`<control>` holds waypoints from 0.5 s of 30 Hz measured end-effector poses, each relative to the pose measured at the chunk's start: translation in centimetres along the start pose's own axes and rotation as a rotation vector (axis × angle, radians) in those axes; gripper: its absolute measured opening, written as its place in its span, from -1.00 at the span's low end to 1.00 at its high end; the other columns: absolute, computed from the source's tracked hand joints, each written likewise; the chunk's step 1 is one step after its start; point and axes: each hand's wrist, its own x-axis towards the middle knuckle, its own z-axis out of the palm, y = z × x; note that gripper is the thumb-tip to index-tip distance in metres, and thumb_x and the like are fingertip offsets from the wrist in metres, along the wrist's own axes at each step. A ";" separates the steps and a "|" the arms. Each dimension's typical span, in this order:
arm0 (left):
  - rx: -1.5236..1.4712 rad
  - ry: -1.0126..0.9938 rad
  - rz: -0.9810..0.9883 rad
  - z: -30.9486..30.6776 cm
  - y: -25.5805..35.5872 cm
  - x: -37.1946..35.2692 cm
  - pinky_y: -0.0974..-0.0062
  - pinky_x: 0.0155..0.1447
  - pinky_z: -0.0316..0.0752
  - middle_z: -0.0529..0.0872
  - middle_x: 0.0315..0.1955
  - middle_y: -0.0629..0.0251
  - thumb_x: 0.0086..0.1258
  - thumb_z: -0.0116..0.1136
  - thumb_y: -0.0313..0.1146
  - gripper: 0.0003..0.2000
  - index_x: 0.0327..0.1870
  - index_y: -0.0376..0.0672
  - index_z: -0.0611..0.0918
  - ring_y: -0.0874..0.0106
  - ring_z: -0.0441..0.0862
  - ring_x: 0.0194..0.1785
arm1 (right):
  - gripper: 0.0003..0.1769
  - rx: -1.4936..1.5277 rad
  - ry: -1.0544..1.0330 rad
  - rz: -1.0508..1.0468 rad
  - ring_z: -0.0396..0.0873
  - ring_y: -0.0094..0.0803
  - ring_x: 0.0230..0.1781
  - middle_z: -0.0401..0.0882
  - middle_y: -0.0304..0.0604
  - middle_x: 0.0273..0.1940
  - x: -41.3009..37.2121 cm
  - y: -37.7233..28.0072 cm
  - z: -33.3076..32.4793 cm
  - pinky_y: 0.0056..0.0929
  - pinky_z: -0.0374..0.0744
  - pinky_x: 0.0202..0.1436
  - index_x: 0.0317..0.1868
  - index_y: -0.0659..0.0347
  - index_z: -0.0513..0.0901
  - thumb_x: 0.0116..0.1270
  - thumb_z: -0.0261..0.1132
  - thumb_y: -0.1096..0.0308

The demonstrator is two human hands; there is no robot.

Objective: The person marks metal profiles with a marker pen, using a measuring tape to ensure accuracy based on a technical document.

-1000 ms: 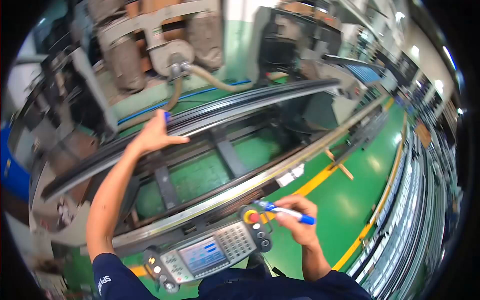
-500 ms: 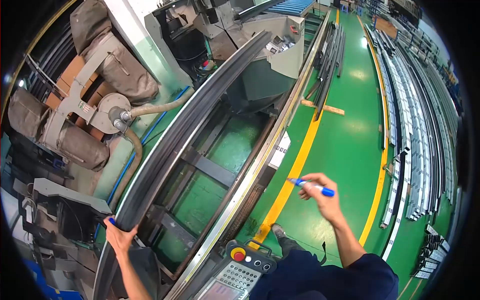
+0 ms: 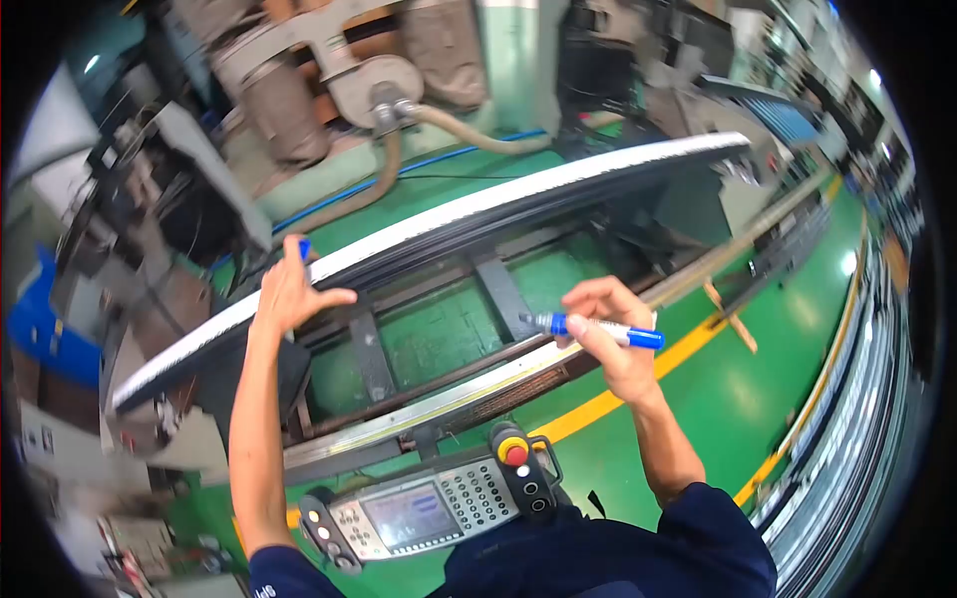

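A long dark profile with a white upper face [image 3: 439, 224] lies slantwise across the machine frame. My left hand [image 3: 289, 294] is at its left part, thumb stretched out over the near edge, with a small blue cap [image 3: 304, 249] between the fingers at the far side. Held in my right hand [image 3: 610, 344] is a blue and white marker [image 3: 598, 331], its dark tip uncovered and pointing left. The marker is above the near rail, apart from the profile.
A control panel [image 3: 429, 513] with a red button [image 3: 514, 453] stands close in front of my body. Behind the profile are a hose [image 3: 478, 138] and grey bags [image 3: 284, 115]. Long metal profiles [image 3: 847, 429] lie at the right on the green floor.
The view has turned, so the profile now lies more crosswise and its white face shows. My left hand remains at the profile; my right hand still holds the marker.
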 end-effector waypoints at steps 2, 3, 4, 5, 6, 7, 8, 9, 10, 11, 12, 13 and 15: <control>0.045 -0.056 -0.091 -1.3 -2.7 -0.6 0.06 0.01 0.54 0.71 -0.24 -0.18 -0.20 0.53 0.35 -0.04 0.00 -0.33 0.41 -0.15 0.67 -0.10 | -0.75 -0.097 -0.108 -0.124 0.62 -0.58 -0.28 0.69 -0.16 -0.27 3.2 0.1 2.6 -0.58 0.56 -0.20 -0.05 0.36 0.60 0.31 0.38 0.45; 0.064 -0.058 -0.130 -1.4 -3.9 -0.8 0.06 0.00 0.54 0.70 -0.27 -0.20 -0.18 0.50 0.38 -0.04 -0.01 -0.32 0.41 -0.16 0.67 -0.11 | -0.73 -0.104 -0.115 -0.138 0.61 -0.60 -0.28 0.70 -0.17 -0.26 4.7 0.4 4.1 -0.59 0.56 -0.19 -0.04 0.36 0.62 0.30 0.39 0.44; 0.082 -0.062 -0.161 -1.2 -4.8 -0.9 0.05 -0.01 0.54 0.70 -0.30 -0.22 -0.17 0.48 0.40 -0.05 -0.02 -0.32 0.41 -0.17 0.68 -0.12 | -0.72 -0.094 -0.132 -0.112 0.61 -0.61 -0.27 0.71 -0.18 -0.26 6.1 0.5 5.6 -0.60 0.56 -0.18 -0.03 0.37 0.63 0.30 0.40 0.43; 0.120 0.007 -0.131 -0.6 -4.8 -1.0 0.02 -0.12 0.56 0.69 -0.44 -0.19 -0.15 0.44 0.43 -0.07 -0.04 -0.30 0.42 -0.18 0.68 -0.22 | -0.71 -0.083 -0.143 -0.085 0.61 -0.62 -0.26 0.71 -0.18 -0.25 7.6 0.7 6.6 -0.60 0.57 -0.17 -0.02 0.37 0.64 0.30 0.41 0.42; 0.148 0.050 -0.122 -0.5 -4.6 -1.2 0.02 -0.17 0.57 0.68 -0.49 -0.15 -0.15 0.43 0.44 -0.08 -0.06 -0.29 0.43 -0.18 0.68 -0.29 | -0.70 -0.066 -0.147 -0.079 0.62 -0.61 -0.24 0.72 -0.17 -0.22 8.7 1.2 7.9 -0.60 0.57 -0.15 -0.02 0.36 0.65 0.30 0.42 0.40; 0.176 0.088 -0.111 -0.2 -4.7 -1.6 0.01 -0.23 0.57 0.68 -0.55 -0.11 -0.15 0.43 0.44 -0.08 -0.07 -0.28 0.43 -0.17 0.68 -0.35 | -0.69 -0.070 -0.158 -0.079 0.64 -0.59 -0.23 0.73 -0.16 -0.20 9.7 2.2 8.7 -0.58 0.59 -0.14 0.00 0.37 0.65 0.30 0.43 0.40; 0.190 0.142 -0.066 0.2 -5.1 -1.9 0.04 -0.31 0.57 0.67 -0.60 -0.05 -0.15 0.42 0.45 -0.10 -0.09 -0.27 0.44 -0.12 0.68 -0.42 | -0.68 -0.072 -0.183 -0.064 0.64 -0.58 -0.22 0.73 -0.14 -0.19 10.5 3.0 9.6 -0.57 0.59 -0.14 0.01 0.36 0.65 0.30 0.43 0.39; 0.178 0.152 -0.060 0.4 -5.1 -2.2 0.05 -0.32 0.57 0.67 -0.60 -0.03 -0.15 0.42 0.44 -0.11 -0.10 -0.25 0.44 -0.11 0.68 -0.43 | -0.68 -0.078 -0.210 -0.044 0.65 -0.57 -0.21 0.74 -0.12 -0.19 11.1 3.6 10.4 -0.56 0.60 -0.14 0.01 0.36 0.65 0.31 0.43 0.38; 0.164 0.160 -0.056 0.3 -4.9 -2.5 0.06 -0.33 0.57 0.67 -0.61 -0.02 -0.14 0.42 0.44 -0.12 -0.10 -0.24 0.44 -0.10 0.68 -0.45 | -0.68 -0.089 -0.227 -0.018 0.65 -0.58 -0.22 0.74 -0.11 -0.19 11.5 4.0 11.2 -0.55 0.61 -0.15 0.01 0.34 0.65 0.31 0.43 0.38; 0.146 0.166 -0.055 0.2 -4.7 -2.7 0.07 -0.34 0.57 0.67 -0.61 -0.01 -0.14 0.42 0.44 -0.13 -0.11 -0.23 0.44 -0.08 0.69 -0.46 | -0.68 -0.102 -0.245 0.012 0.65 -0.58 -0.24 0.74 -0.10 -0.19 11.8 4.5 11.9 -0.55 0.61 -0.15 0.02 0.33 0.65 0.31 0.43 0.38; 0.183 0.160 -0.057 0.2 -4.6 -2.9 0.13 -0.36 0.56 0.67 -0.62 0.04 -0.14 0.43 0.42 -0.16 -0.12 -0.20 0.44 -0.02 0.68 -0.49 | -0.68 -0.115 -0.264 0.045 0.66 -0.58 -0.25 0.75 -0.09 -0.19 12.0 5.1 12.6 -0.54 0.61 -0.15 0.02 0.31 0.65 0.31 0.43 0.37; 0.184 0.181 -0.038 0.4 -4.8 -3.1 0.14 -0.36 0.56 0.67 -0.62 0.05 -0.14 0.44 0.41 -0.16 -0.13 -0.20 0.43 -0.01 0.68 -0.49 | -0.69 -0.176 -0.275 -0.019 0.66 -0.59 -0.27 0.75 -0.10 -0.20 12.4 5.8 13.1 -0.54 0.61 -0.17 0.01 0.30 0.66 0.30 0.43 0.37; 0.192 0.219 0.003 0.6 -5.0 -3.3 0.18 -0.36 0.56 0.66 -0.63 0.08 -0.14 0.45 0.39 -0.17 -0.14 -0.20 0.43 0.02 0.67 -0.51 | -0.70 -0.290 -0.300 -0.149 0.66 -0.59 -0.32 0.76 -0.13 -0.23 12.9 7.7 14.0 -0.55 0.60 -0.21 -0.01 0.26 0.67 0.28 0.45 0.36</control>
